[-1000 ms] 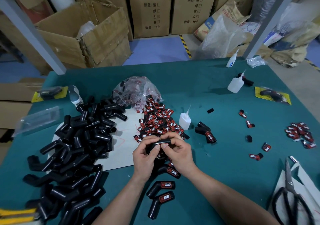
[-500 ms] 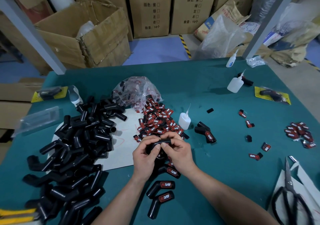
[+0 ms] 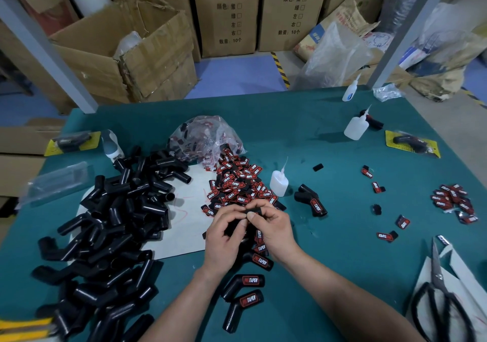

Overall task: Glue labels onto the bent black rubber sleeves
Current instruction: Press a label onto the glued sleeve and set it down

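Note:
Both hands hold one bent black rubber sleeve point(image 3: 253, 212) above the green table point(image 3: 329, 249). My left hand point(image 3: 225, 236) grips its lower part, and my right hand point(image 3: 274, 229) pinches its upper end between thumb and fingers. Whether a label is on it is hidden by the fingers. A heap of red and black labels point(image 3: 237, 186) lies just beyond the hands. Unlabelled sleeves point(image 3: 113, 223) are piled at the left. Labelled sleeves point(image 3: 245, 283) lie near my wrists. A small glue bottle point(image 3: 278, 182) stands right of the label heap.
Another labelled sleeve point(image 3: 312, 203) lies right of the glue bottle. Loose labels point(image 3: 454, 200) are scattered at the right. Scissors point(image 3: 437, 297) lie on white paper at the lower right. Two more glue bottles point(image 3: 355, 128) stand at the far right. Cardboard boxes point(image 3: 126, 51) stand beyond the table.

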`<state>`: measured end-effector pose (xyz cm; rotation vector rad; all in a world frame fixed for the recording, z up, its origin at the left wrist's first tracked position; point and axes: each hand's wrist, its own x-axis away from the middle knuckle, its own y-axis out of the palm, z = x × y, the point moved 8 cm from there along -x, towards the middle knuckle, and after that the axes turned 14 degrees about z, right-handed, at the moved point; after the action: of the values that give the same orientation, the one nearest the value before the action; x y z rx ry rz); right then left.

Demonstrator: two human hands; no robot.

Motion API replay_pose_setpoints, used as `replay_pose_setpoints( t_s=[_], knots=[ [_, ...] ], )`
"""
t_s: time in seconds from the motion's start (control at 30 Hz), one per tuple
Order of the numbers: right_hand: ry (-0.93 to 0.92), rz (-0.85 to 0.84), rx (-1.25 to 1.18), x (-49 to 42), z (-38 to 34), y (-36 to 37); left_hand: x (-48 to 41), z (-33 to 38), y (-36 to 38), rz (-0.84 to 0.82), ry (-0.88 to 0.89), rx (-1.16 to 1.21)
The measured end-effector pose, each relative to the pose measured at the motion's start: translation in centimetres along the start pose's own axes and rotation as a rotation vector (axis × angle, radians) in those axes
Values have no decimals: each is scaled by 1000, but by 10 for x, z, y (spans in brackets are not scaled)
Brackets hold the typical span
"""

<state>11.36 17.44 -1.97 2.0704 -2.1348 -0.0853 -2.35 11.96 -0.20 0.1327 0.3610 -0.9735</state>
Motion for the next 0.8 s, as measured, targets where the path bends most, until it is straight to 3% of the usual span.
replay_pose_setpoints(
  t_s=[0.23, 0.53, 0.8],
  knots=[
    [33, -26, -61, 1, -1, 1, 1, 8, -3, -13, 177, -107],
    [-36, -30, 3, 0, -5, 0, 0, 10, -6, 8, 213, -92],
    [51, -40, -71, 2, 0, 1, -2, 5, -9, 22, 239, -78]
  ],
)
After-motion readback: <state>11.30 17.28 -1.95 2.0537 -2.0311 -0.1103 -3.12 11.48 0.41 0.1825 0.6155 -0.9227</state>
